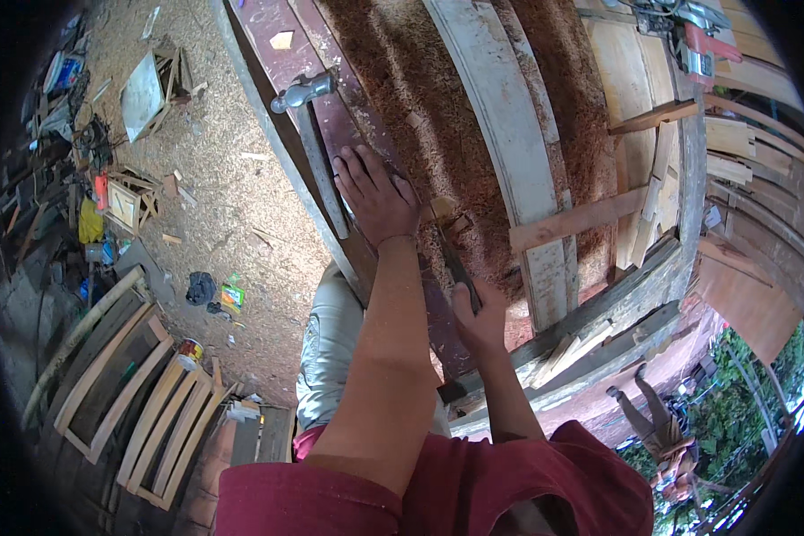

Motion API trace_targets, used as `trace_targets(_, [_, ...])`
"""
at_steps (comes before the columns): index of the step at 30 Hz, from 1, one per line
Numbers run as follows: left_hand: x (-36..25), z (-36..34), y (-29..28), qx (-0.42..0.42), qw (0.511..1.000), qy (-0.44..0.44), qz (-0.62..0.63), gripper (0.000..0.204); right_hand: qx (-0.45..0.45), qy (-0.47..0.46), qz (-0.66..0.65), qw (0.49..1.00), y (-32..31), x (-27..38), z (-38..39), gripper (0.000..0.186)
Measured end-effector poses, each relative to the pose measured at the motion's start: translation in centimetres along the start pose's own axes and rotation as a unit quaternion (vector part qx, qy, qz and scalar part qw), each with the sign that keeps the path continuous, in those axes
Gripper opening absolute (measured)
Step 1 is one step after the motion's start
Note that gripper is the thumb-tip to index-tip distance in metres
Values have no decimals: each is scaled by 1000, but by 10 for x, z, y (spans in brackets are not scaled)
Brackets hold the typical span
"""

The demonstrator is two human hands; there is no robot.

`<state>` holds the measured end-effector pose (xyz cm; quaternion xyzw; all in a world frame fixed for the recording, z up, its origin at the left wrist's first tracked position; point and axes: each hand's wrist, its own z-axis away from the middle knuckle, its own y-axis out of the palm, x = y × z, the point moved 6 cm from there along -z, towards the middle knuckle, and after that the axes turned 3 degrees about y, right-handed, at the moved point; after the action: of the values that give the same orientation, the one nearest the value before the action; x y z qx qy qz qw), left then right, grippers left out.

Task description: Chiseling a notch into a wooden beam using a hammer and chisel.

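Note:
My left hand (377, 196) lies palm down on a maroon board (348, 116), its fingers spread and holding nothing. Beside its fingertips a ball-peen hammer (320, 156) rests along the board, metal head at the far end. My right hand (481, 320) is closed around a dark, narrow tool (454, 255) that points away from me towards the board's right edge. The tool's exact kind cannot be made out. A small wood piece (441, 207) sits near its tip, just right of my left hand.
Sawdust covers the ground on both sides. A long whitish plank (509, 116) and a crosspiece (581, 219) lie to the right. A red-and-silver power tool (701, 54) is at the far right. Wooden frames (165, 420) stand at left; another person (665, 438) is at lower right.

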<state>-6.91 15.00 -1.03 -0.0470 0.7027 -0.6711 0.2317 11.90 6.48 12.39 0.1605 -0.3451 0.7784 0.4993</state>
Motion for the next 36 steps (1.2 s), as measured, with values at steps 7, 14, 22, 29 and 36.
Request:
trace_targets(7, [3,-1,2,-14,1000,13,-11,79,1,-20,-33,999,-12,-14,27,26])
trace_targets(14, [-5,-3,0,1,999,18,-26,80,-18,-29,-9,999,-8,-21,24,28])
trace_targets(22, [-7,-3,5,-3,999,37,-40,80,-36,-10,-10,999,3,-16,-11,29])
trace_targets(29, [-4,0,5,-5,998,22,-52,78,-20,2,-13,1000,0,-12,-3,35])
trace_targets(36, [1,-1,3,-11,997,32,-63,76,14,17,-6,1000,-8,-31,29,38])
